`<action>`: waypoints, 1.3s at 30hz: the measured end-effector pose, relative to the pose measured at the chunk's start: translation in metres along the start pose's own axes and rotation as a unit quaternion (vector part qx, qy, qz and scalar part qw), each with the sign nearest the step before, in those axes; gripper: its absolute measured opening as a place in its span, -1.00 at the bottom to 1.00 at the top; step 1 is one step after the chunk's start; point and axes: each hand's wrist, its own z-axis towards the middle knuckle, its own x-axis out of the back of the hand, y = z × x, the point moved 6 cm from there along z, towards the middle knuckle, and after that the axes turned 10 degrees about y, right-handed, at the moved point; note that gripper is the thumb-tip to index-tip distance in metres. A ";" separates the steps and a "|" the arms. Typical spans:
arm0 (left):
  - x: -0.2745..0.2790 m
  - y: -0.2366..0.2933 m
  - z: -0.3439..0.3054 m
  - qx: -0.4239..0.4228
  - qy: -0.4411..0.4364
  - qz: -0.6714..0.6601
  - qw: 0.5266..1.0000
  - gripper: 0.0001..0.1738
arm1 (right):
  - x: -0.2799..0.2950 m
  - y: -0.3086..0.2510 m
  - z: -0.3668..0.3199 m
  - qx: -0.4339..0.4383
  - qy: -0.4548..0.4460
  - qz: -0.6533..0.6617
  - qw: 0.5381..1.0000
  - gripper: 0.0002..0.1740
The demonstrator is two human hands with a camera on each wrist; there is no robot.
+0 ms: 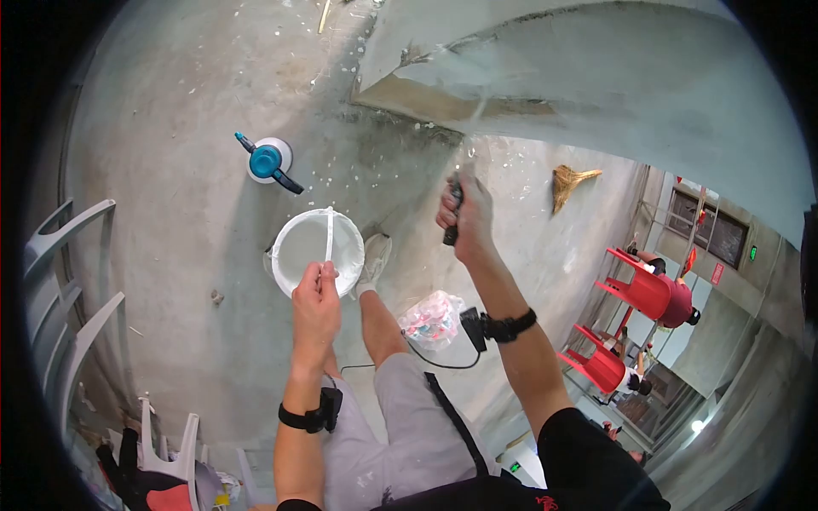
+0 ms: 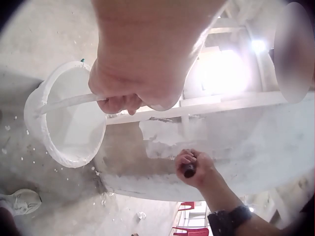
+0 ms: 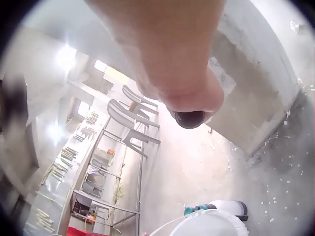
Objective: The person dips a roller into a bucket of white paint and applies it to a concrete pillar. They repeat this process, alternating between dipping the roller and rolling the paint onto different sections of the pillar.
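Holding a round white plastic bucket by its white handle with your left hand, you grip a dark-handled tool in your right hand, near the grey wall edge; free, white-speckled floor lies between bucket and wall.

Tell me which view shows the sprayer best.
The head view: the whole sprayer shows from above, with nothing in front of it. In the right wrist view the bucket hides part of it. The left wrist view shows only a small teal bit past the bucket's rim, probably its tip.
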 end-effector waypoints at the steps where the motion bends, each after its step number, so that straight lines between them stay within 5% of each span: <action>1: -0.001 -0.001 0.000 0.001 -0.006 0.004 1.000 -0.66 | -0.005 0.009 0.007 -0.014 0.010 -0.010 1.000 -0.59; 8: -0.005 -0.009 -0.009 -0.026 0.002 0.047 0.999 -0.66 | -0.017 0.032 0.024 0.000 0.011 0.013 1.000 -0.66; 17: -0.007 -0.015 -0.017 -0.034 -0.022 0.049 0.998 -0.67 | -0.002 -0.040 -0.055 0.084 -0.027 0.081 0.993 -0.65; 32: -0.004 -0.013 -0.025 -0.043 -0.033 0.079 0.995 -0.67 | -0.012 0.029 0.017 0.059 0.050 0.064 0.995 -0.64; 39: -0.010 -0.013 -0.029 -0.040 -0.062 0.092 0.993 -0.66 | 0.001 -0.034 -0.049 0.111 0.011 0.110 0.988 -0.67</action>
